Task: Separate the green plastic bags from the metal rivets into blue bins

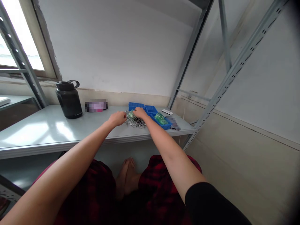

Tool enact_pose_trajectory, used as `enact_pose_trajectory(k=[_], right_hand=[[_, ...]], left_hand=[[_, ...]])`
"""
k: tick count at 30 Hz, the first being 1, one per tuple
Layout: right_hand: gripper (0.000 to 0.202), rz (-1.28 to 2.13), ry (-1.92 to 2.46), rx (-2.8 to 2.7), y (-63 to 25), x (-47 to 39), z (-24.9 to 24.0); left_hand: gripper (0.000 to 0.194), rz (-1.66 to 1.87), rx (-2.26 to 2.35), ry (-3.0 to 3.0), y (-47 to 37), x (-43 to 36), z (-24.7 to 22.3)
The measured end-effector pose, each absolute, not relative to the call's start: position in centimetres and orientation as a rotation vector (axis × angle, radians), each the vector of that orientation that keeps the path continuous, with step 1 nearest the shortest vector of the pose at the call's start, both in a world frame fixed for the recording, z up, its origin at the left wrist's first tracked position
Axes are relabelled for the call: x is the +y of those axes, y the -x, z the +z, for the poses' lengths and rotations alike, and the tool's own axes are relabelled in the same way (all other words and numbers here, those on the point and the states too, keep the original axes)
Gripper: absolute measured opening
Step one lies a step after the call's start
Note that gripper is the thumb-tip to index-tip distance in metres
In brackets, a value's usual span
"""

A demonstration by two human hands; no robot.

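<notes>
The table [42, 128] is smooth pale grey metal with a ridged front edge, glossy enough to throw back bright window light on its left side. Right of its middle lies the pile [137, 123], a loose tangle of thin, straight, silvery metal pieces with a few darker ones among them, and a crumpled green bit [131, 115] rests on its far part. Behind and right of it are blue plastic trays, boxy and straight-walled: a far left one [136, 105], a far right one [152, 109] and a near right one [166, 126] filled with crinkled, shiny green packets [160, 118]. The left hand [117, 118] is at the pile's left edge, palm down, fingers curled; the right hand [140, 113] reaches over its far side, wrist bent, fingertips by the green bit. The hands are apart from each other; at this size I cannot tell whether either grips anything. Far left stands a dark, round-shouldered bottle [69, 101] with a looped lid.
</notes>
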State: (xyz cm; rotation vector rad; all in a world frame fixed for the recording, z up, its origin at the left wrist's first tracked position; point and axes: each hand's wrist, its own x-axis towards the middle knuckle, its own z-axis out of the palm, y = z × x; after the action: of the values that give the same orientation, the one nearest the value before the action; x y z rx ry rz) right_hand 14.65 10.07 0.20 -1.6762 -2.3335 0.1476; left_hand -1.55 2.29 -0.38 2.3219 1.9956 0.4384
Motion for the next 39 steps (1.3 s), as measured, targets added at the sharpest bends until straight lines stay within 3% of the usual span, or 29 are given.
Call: enact_pose_trajectory(k=[5,13,22,28,39], right_hand=[[0.023,0.269,1.619,-2.139,-16.0,10.9,-0.1],[0.026,0.829,1.357,-1.695,-19.5,8.3,-1.7],[0.029,0.851,1.328,-1.650,-20.3,3.2,-2.8],[0.029,1.068,1.150,-1.706,-21.0,2.1,-2.6],[0.024,1.011,1.073,-1.625,-21.7,2.0,-3.4]], left_hand=[[0.025,0.457,1.987,-2.313,1.5,2.3,-0.4],[0.029,0.730,1.766,-2.199,1.5,3.0,-0.1],[0.037,1.072,1.439,-1.705,-3.6,1.4,-1.0],[0.025,1.152,1.364,-1.713,-3.5,1.5,-0.9],[0.023,1.135,1.250,-1.799,-3.4,0.1,-0.1]])
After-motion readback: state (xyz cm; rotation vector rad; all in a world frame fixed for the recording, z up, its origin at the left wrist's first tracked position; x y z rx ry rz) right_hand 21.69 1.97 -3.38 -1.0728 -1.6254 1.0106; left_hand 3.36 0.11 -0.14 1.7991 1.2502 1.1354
